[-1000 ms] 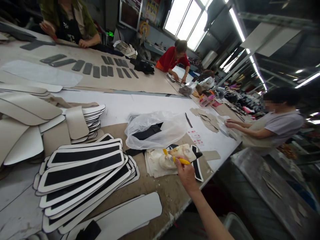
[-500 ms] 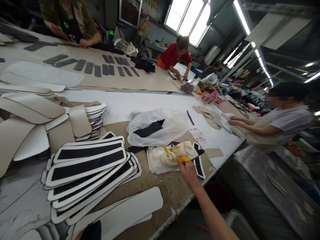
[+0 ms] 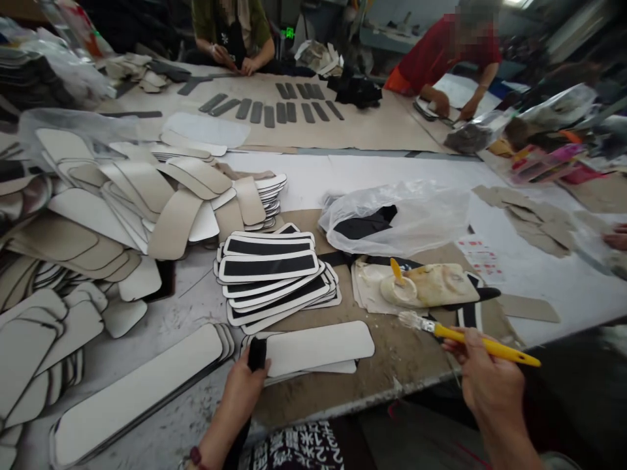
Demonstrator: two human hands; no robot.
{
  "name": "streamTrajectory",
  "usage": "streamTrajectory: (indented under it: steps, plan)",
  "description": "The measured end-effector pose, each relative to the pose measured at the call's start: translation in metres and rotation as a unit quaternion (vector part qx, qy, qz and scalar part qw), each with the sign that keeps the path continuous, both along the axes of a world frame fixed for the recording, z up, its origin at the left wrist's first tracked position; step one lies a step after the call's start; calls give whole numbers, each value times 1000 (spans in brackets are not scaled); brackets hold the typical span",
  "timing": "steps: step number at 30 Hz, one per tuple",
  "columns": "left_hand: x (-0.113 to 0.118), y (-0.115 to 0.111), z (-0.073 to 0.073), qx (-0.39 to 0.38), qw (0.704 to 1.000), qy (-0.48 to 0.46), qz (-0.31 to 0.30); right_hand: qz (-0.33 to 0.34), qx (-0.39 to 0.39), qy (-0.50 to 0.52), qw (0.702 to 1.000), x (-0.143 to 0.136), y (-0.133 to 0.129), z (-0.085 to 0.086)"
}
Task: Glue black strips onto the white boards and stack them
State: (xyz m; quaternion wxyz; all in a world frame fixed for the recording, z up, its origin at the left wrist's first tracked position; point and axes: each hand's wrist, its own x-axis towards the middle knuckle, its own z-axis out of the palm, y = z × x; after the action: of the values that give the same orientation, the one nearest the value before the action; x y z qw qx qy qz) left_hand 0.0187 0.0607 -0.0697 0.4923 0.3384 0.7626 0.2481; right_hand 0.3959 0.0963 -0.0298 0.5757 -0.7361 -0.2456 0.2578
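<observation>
At lower right, the right hand grips a brush (yellow-handled). At lower centre, the left hand's fingers pinch black material.

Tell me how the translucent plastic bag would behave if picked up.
The plastic bag looks floppy: its thin film is crumpled, so it would probably sag. The black material inside might slide out if it tips, since the opening gapes wide.
</observation>
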Motion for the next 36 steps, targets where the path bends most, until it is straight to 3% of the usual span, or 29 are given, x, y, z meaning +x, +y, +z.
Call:
streamTrajectory:
  steps: [4,7,9,12,16,23,29,36]
  plan:
    - [-1,-2,0,-19,998,-61,-14,155,-43,126,979,-86,-29,8]
    - [-1,-3,3,-34,995,-90,-11,245,-68,153,955,-148,-42,3]
    - [0,-4,5,-40,993,-108,-9,274,-73,161,945,-176,-46,-3]
    - [1,-5,8,-36,991,-127,-10,299,-83,151,939,-197,-50,-14]
    - [2,-8,8,-27,991,-129,0,306,-77,75,946,-195,-52,-28]
    - [2,-11,5,-8,994,-108,12,255,-22,-169,952,-147,-57,-35]
    - [1,-13,-1,-15,995,-94,20,233,19,-332,914,-117,-50,-26]
    - [0,-12,0,-32,998,-59,8,247,63,-437,862,-105,-45,-17]
